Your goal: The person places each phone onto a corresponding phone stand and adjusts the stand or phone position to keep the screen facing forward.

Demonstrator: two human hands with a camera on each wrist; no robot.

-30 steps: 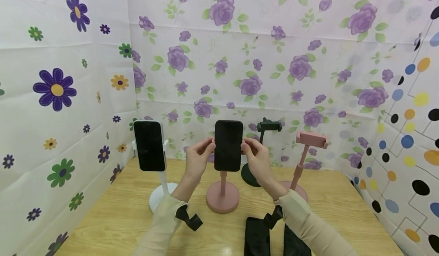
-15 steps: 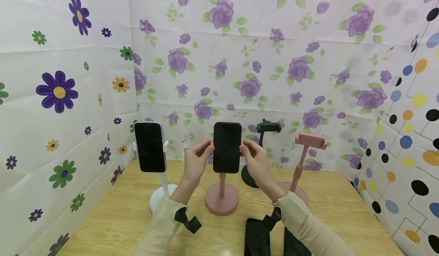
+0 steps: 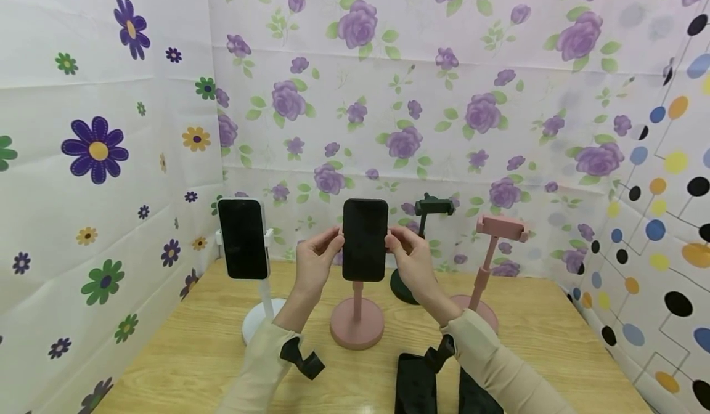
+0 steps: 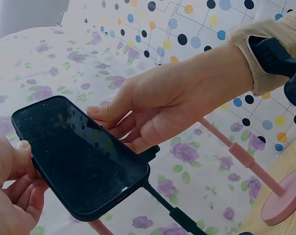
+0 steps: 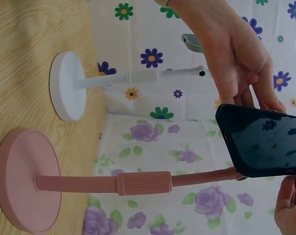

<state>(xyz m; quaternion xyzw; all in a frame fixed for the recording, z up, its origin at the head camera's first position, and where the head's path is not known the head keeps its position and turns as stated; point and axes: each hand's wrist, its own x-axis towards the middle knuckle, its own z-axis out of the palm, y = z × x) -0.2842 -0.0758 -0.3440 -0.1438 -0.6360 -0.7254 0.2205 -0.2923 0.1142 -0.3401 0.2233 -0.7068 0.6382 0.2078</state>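
While the left hand [image 3: 312, 263] pinches one long side of the phone [image 3: 365, 239] between thumb and fingers, the right hand [image 3: 413, 259] pinches the opposite side at about the same height. Upright at the top of the pink stand [image 3: 357, 324], the phone turns its dark screen to the person. Whether the stand's clamp grips it I cannot tell, since the phone and fingers cover that part. To the left, a white stand [image 3: 265, 298] holds a second phone [image 3: 243, 238], also upright with a dark screen. Farther back, just beyond the right hand, is a green stand [image 3: 435, 206], its pole partly hidden by that hand. Another pink stand [image 3: 501, 228] leans to the right of it, its base partly behind the right forearm. On the wooden table [image 3: 554, 340], two black slabs [image 3: 415, 389] lie flat at the front, the right one partly under the sleeve [image 3: 488, 352] in view. Each wrist wears a black strap [image 3: 298, 352]. Flowered cloth [image 3: 388, 63] hangs behind.
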